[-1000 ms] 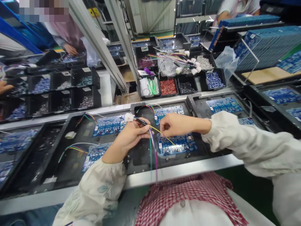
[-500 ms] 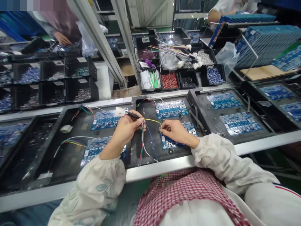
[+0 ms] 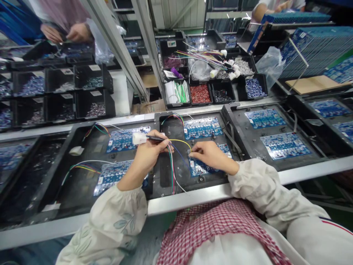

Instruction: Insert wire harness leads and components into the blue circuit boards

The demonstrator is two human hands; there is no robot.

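Observation:
My left hand (image 3: 147, 154) is closed round a wire harness (image 3: 172, 162) with a white connector (image 3: 139, 138) sticking out to the left. Coloured wires hang down from the hand. My right hand (image 3: 209, 154) pinches the end of the harness's yellow wire (image 3: 180, 141) and presses it down at the left edge of a blue circuit board (image 3: 205, 167). That board lies in a black carrier tray (image 3: 168, 184) with a second blue board (image 3: 201, 127) behind it.
More trays with blue boards (image 3: 284, 145) lie to the right and left (image 3: 121, 140) along the metal rail (image 3: 193, 197). Behind stand black bins of parts (image 3: 200, 94), a bundle of harnesses (image 3: 204, 57) and stacked blue boards (image 3: 314, 51). Other people's hands (image 3: 66, 33) work at the far left.
My right hand came down from above the tray to the near board with the yellow wire. The left hand stayed put, and the hanging wires swung slightly.

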